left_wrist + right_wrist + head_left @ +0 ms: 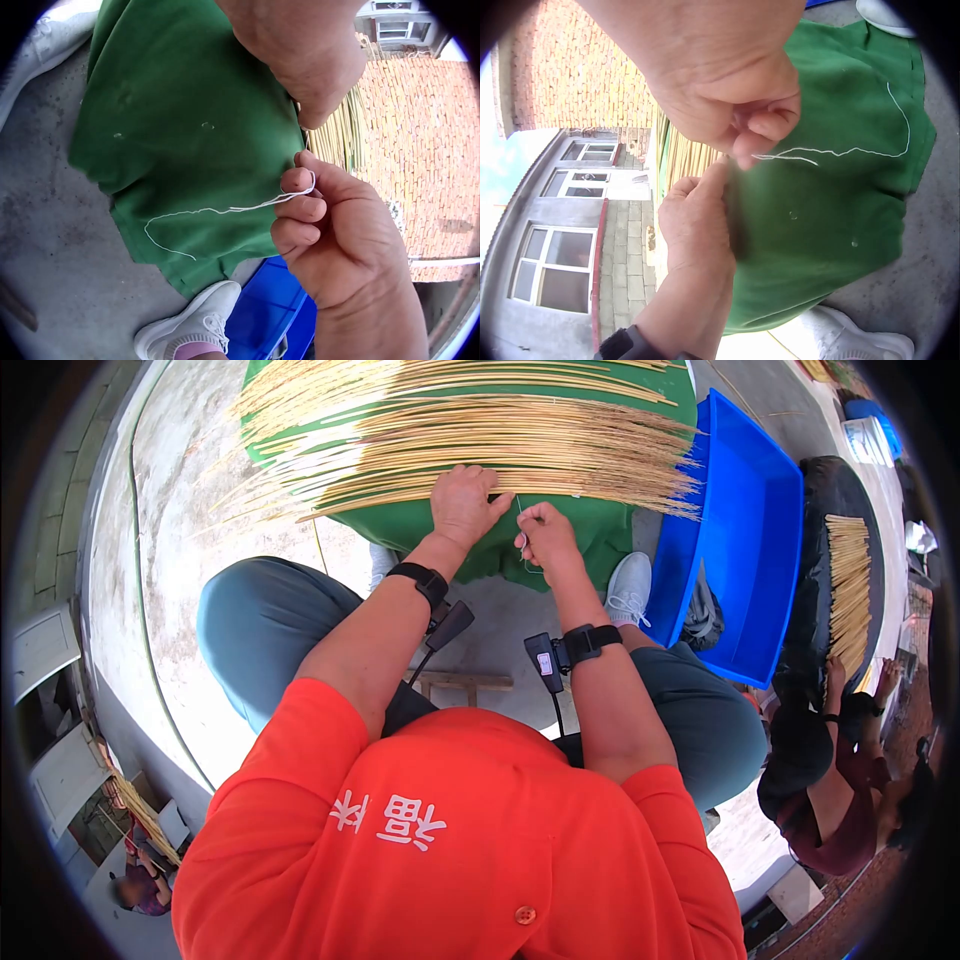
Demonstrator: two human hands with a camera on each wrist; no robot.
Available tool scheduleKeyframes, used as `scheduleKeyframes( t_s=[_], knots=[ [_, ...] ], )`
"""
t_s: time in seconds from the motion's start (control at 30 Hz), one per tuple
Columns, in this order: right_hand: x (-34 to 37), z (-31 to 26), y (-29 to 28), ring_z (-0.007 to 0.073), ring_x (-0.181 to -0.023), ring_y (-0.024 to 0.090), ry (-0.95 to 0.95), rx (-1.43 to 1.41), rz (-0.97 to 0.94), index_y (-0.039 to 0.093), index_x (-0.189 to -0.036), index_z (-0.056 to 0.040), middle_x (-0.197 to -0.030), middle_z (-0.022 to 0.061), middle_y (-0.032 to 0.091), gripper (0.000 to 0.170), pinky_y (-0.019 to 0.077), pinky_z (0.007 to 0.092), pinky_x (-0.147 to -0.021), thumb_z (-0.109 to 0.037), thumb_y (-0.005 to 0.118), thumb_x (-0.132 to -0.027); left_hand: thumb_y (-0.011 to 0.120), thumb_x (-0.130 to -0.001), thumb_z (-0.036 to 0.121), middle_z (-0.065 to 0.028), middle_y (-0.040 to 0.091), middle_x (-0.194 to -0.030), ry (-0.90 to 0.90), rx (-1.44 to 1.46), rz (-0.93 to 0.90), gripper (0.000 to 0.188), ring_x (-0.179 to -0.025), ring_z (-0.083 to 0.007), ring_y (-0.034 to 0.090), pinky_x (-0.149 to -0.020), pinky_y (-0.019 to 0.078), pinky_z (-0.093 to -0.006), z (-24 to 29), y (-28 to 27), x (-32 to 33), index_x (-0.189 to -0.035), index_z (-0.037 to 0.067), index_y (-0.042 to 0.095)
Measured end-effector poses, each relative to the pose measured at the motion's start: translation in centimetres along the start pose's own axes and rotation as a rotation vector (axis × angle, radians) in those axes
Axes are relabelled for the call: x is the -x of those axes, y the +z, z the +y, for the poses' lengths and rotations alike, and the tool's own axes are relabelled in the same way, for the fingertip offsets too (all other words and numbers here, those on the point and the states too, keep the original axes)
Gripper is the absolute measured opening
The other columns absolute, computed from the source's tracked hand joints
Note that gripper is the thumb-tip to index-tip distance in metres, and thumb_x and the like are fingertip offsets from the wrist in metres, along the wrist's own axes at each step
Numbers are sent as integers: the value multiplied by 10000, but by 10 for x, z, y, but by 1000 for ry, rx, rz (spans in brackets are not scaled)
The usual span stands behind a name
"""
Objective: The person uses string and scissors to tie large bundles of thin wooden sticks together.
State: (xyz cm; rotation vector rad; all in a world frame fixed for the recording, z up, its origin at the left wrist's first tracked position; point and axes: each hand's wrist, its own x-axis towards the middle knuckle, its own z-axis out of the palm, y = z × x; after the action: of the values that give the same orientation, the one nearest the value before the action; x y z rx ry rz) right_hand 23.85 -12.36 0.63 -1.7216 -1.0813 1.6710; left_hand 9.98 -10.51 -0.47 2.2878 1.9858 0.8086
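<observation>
Long thin straw-coloured stalks [480, 448] lie side by side across a green cloth [187, 150]. My left hand [465, 508] rests on the stalks at the near edge, its thumb pointing toward my right hand. Just right of it, off the near edge, my right hand [548, 540] has curled fingers that pinch a white string [855, 150]. In the left wrist view the string loops over the right fingers and its loose end hangs across the cloth. Whether the left fingertips also hold string is hidden.
A blue plastic tub [745, 550] stands right of the cloth, with a dark bag inside. Farther right, another person's hands are by a second bundle of stalks [848, 590]. My shoes [628, 588] flank the hanging cloth.
</observation>
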Motion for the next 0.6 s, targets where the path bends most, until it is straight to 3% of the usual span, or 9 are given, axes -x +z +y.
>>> scheduleKeyframes(
  t_s=[0.6],
  knots=[
    [2,3,1,61,-387,406,-11,-23,2,507,-846,-59,-587,29,528,55,275,203,-331,-114,513,-842,697,-621,344,-15,543,-655,-17,-7,-20,243,-679,-209,531,-616,435,-344,1,0,-1,-649,131,583]
  ],
)
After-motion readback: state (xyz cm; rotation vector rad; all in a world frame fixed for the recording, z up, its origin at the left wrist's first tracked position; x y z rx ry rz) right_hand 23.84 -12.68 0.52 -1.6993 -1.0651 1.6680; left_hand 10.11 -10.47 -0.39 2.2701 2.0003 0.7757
